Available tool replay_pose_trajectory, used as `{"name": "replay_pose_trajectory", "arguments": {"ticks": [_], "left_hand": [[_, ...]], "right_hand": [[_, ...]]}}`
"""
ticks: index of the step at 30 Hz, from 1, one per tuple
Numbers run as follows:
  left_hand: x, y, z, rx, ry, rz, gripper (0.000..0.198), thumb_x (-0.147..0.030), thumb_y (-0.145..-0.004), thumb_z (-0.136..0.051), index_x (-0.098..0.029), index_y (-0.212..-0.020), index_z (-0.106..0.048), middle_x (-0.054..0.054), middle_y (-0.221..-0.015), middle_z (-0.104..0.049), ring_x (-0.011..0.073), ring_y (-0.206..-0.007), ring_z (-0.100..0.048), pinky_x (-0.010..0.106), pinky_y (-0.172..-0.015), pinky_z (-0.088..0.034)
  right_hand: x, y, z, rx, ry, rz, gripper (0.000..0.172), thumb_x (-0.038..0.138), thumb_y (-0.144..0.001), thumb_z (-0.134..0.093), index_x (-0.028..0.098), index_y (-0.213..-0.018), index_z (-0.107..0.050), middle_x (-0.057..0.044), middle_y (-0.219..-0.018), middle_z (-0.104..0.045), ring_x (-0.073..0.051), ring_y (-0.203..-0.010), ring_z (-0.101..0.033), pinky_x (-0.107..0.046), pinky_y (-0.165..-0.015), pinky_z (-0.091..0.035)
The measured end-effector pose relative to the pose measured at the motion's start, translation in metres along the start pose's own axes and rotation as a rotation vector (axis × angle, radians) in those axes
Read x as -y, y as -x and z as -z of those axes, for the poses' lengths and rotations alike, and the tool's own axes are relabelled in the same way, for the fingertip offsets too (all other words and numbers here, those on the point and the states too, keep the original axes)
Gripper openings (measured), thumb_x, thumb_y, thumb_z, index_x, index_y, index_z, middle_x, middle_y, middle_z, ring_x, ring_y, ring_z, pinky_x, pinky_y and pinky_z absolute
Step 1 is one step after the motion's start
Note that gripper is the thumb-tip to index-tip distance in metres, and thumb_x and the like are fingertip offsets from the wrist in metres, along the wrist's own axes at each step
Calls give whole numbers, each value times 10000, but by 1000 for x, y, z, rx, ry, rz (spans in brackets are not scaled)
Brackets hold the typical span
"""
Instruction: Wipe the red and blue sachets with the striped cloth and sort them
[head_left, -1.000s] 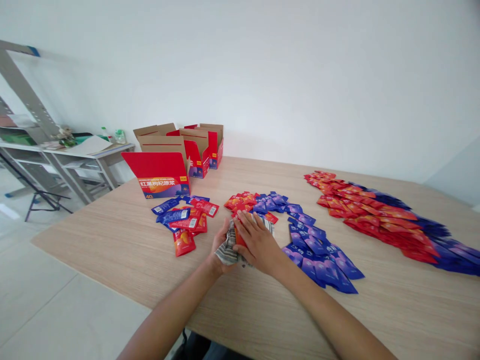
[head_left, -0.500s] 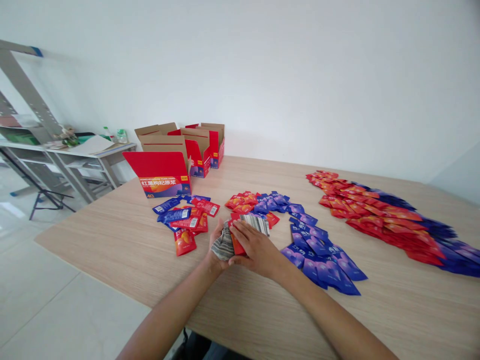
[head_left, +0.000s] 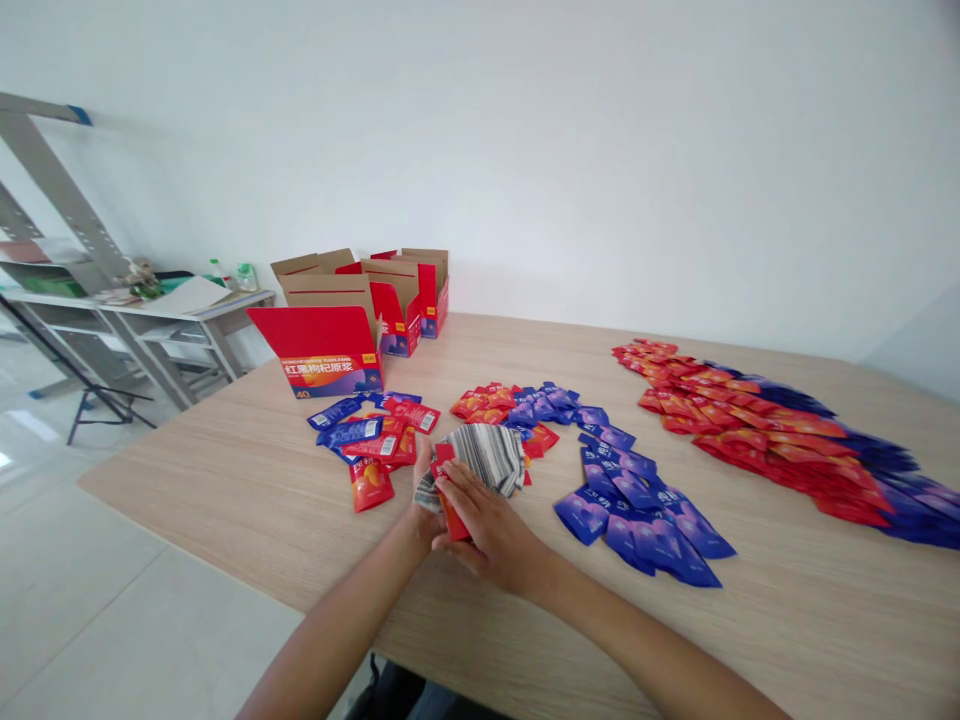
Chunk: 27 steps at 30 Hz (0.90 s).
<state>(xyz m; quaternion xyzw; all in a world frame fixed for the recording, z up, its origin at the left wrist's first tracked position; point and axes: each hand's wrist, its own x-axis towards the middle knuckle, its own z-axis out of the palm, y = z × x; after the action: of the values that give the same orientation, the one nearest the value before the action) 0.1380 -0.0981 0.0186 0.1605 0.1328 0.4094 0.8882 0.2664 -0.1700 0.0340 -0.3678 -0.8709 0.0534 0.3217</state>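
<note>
Raised and flared wider than half a second ago, the striped cloth (head_left: 489, 455) drapes the red sachet (head_left: 452, 518) just above the table (head_left: 225, 480), left hand (head_left: 421, 497) clutching cloth, right hand (head_left: 491, 530) pinching the sachet, blue sachets (head_left: 637, 510) beside.

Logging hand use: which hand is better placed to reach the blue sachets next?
Probably the right hand: it lies nearer the blue sachets, and the left hand grips the striped cloth. Right fingers hold a red sachet.
</note>
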Motion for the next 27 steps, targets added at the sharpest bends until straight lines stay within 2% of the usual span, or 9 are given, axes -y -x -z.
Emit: {"name": "replay_pose_trajectory", "arguments": {"ticks": [3,6,8,9,12,15,18,24,27], "left_hand": [[2,-4,-11,-48,71,-38,656,-651,-967,-419,-159,-620,-680,44,-592,-696,143,-538,-665,240,-612,-549],[1,-5,-24,-8,54,-88,727,-653,-998,-289,-117,-819,-747,101,-809,-768,189,-721,-727,307,-797,-577],[-2,-4,-31,29,45,-133,776,-647,-1008,-212,-93,-976,-755,131,-957,-777,210,-853,-737,340,-913,-552],[-3,-4,-32,49,48,-151,780,-645,-1009,-197,-94,-1028,-749,132,-1002,-775,213,-910,-732,349,-966,-529],[-7,-4,-32,106,43,-154,753,-684,-985,-252,-115,-1122,-727,126,-1071,-763,242,-1072,-695,391,-1087,-448],[-8,-5,-27,146,2,-109,732,-668,-989,-268,-122,-1226,-693,138,-1184,-734,272,-1261,-606,417,-1139,-389],[-2,-6,-24,148,-14,-30,743,-615,-1018,-200,-105,-1207,-706,142,-1183,-738,256,-1324,-566,371,-1127,-402],[23,-4,-28,177,-16,140,669,-605,-1017,-255,-156,-1245,-695,117,-1257,-718,231,-1356,-545,339,-1122,-414],[27,-3,-32,148,-8,125,665,-575,-1032,-234,-149,-1237,-700,114,-1221,-734,214,-1307,-588,339,-1127,-411]], "right_hand": [[-3,-4,10,-128,-172,-162,504,430,-1038,-473,174,-1473,-489,-159,-1511,-519,-270,-1417,-480,-464,-1148,-445],[-11,-7,20,-378,-262,-413,379,413,-1035,-479,228,-1337,-613,-96,-1304,-697,-243,-1202,-666,-407,-1032,-540],[-20,-8,26,-477,-204,-479,325,403,-1021,-505,223,-1234,-673,-97,-1238,-725,-251,-1149,-686,-410,-1004,-549],[-24,-8,28,-481,-138,-464,300,381,-1019,-503,223,-1186,-696,-105,-1256,-714,-257,-1167,-674,-424,-1017,-537],[-34,-7,35,-343,160,-311,313,259,-1012,-458,212,-1192,-710,-147,-1440,-586,-295,-1344,-542,-528,-1138,-407],[-35,-7,40,-127,405,-154,428,187,-984,-450,150,-1383,-601,-191,-1594,-388,-339,-1497,-326,-614,-1222,-207],[-30,-8,42,20,485,-108,498,264,-1007,-456,68,-1462,-506,-217,-1597,-372,-334,-1512,-293,-563,-1239,-219],[-33,-8,41,34,545,-180,584,344,-1019,-448,2,-1492,-436,-244,-1580,-386,-343,-1509,-299,-568,-1242,-230],[-37,-8,40,1,544,-218,615,390,-1029,-430,-8,-1498,-416,-256,-1582,-375,-350,-1511,-292,-577,-1237,-236]]}}
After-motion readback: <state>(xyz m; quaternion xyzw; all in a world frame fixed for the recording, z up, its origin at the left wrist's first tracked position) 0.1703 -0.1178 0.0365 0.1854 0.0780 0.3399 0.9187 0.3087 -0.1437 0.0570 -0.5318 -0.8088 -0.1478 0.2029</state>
